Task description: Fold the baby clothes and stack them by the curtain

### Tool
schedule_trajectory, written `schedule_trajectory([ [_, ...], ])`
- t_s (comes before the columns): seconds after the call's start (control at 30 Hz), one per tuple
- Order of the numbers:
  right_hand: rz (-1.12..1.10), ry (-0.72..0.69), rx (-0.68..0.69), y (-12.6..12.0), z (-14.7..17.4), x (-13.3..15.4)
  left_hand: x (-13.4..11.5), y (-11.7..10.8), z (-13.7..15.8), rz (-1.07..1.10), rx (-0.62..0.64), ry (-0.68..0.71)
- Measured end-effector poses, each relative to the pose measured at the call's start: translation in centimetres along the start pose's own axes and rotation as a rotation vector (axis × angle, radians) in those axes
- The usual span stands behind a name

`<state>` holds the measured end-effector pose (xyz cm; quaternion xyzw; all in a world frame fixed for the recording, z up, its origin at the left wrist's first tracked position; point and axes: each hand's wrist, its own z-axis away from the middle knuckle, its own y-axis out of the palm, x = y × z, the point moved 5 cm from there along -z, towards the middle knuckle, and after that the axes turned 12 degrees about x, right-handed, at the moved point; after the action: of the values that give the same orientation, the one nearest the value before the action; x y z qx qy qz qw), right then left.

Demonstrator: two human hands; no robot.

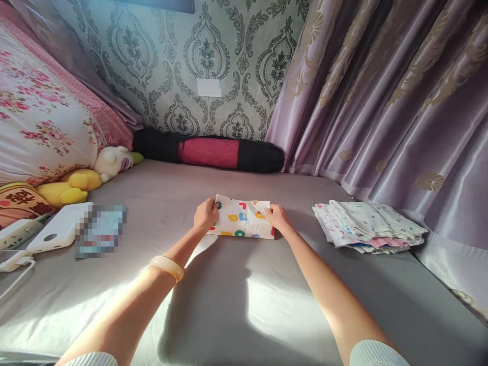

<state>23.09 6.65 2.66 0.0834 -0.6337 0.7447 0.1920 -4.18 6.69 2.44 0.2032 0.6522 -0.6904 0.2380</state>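
A white cloth (244, 216) with colourful printed letters is folded into a small rectangle just above the grey bed sheet (213, 284). My left hand (206, 214) is closed on its left edge, fingers curled round the fabric. On the opposite edge, my right hand (278, 217) pinches the cloth near the upper right corner. A pale bangle (166, 268) circles my left forearm. To the right lies a stack of folded printed cloths (369, 223), apart from my right hand.
Left are a white power bank (61, 229), a power strip (19, 231), a blurred packet (101, 231) and plush toys (64, 188). A black-and-red roll (209, 151) lies along the wall; purple curtains (366, 101) hang at right.
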Motion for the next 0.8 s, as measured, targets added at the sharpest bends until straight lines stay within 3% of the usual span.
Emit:
schedule_trajectory([
  [0.5, 0.103, 0.08, -0.143, 1.9, 0.1, 1.1, -0.3, 2.3, -1.7, -0.248, 0.019, -0.011],
  [0.8, 0.116, 0.093, -0.183, 1.9, 0.4, 1.2, -0.1, 2.3, -1.7, -0.237, -0.03, -0.069],
])
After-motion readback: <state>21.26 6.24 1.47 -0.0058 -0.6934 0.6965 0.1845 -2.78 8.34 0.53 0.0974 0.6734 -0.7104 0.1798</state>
